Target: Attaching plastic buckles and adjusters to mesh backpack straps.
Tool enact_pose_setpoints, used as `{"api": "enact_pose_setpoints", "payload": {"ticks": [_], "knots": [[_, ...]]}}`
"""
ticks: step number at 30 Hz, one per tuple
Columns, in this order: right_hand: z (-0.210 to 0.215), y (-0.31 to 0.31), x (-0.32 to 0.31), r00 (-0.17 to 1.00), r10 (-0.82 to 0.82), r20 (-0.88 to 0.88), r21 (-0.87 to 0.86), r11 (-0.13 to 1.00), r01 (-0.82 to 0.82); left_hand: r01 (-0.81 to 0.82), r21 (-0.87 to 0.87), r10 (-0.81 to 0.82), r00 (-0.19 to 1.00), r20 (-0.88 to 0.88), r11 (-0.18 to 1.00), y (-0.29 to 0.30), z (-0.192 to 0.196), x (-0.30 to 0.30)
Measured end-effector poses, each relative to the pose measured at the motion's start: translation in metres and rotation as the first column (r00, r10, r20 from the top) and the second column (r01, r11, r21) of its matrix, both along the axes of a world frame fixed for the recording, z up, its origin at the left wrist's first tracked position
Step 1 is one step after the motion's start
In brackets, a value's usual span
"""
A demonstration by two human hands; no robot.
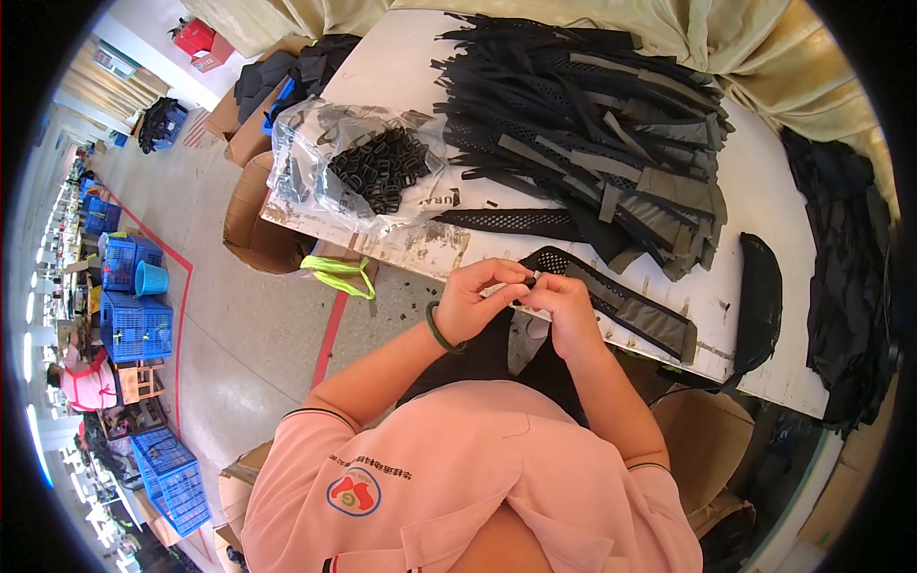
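Note:
My left hand [475, 301] and my right hand [568, 310] meet at the table's near edge, both with closed fingertips. Between them is a small black piece [528, 282], mostly covered by the fingers; it may be a buckle. From there a black mesh strap [597, 290] runs right along the table edge, ending in a wide grey-brown tab. My right hand pinches its narrow end, while my left fingers grip the small piece. Past my left hand, a clear plastic bag [310, 158] holds many black plastic buckles [382, 170].
A large heap of similar black straps [583, 134] covers the table's far side. One strap [506, 222] lies before it. A black curved padded piece [757, 301] is at the right edge. Cardboard boxes [260, 215] flank the table; blue crates [136, 325] stand on the left floor.

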State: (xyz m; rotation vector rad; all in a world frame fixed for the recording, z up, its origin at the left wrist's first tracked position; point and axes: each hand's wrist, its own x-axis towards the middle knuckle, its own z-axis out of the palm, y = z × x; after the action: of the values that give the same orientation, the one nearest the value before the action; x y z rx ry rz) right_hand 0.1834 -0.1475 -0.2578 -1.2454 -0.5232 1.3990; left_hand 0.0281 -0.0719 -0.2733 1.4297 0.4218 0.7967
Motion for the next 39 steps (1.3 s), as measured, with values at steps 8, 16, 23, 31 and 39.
{"api": "enact_pose_setpoints", "payload": {"ticks": [8, 16, 23, 31, 39], "knots": [[0.002, -0.003, 0.006, 0.994, 0.093, 0.058, -0.024, 0.995, -0.092, 0.005, -0.014, -0.004, 1.000, 0.025, 1.000, -0.006, -0.003, -0.004], [0.003, -0.002, -0.011, 0.790, -0.089, 0.606, 0.212, 0.976, -0.053, 0.079, -0.169, -0.034, 0.967, 0.254, 0.982, 0.000, -0.008, -0.001], [-0.002, -0.005, -0.007, 0.992, -0.031, -0.124, 0.170, 0.984, 0.052, 0.086, -0.160, -0.049, 0.974, 0.222, 0.983, -0.001, 0.001, 0.005], [0.022, 0.001, 0.008, 0.982, -0.032, -0.188, 0.189, 0.980, 0.068, 0.042, -0.079, -0.028, 0.985, 0.172, 0.996, 0.005, -0.004, 0.002], [0.041, 0.014, 0.018, 0.896, 0.156, 0.417, 0.188, 0.949, -0.253, 0.176, -0.161, -0.169, 0.984, 0.058, 0.971, -0.007, 0.001, -0.007]]}}
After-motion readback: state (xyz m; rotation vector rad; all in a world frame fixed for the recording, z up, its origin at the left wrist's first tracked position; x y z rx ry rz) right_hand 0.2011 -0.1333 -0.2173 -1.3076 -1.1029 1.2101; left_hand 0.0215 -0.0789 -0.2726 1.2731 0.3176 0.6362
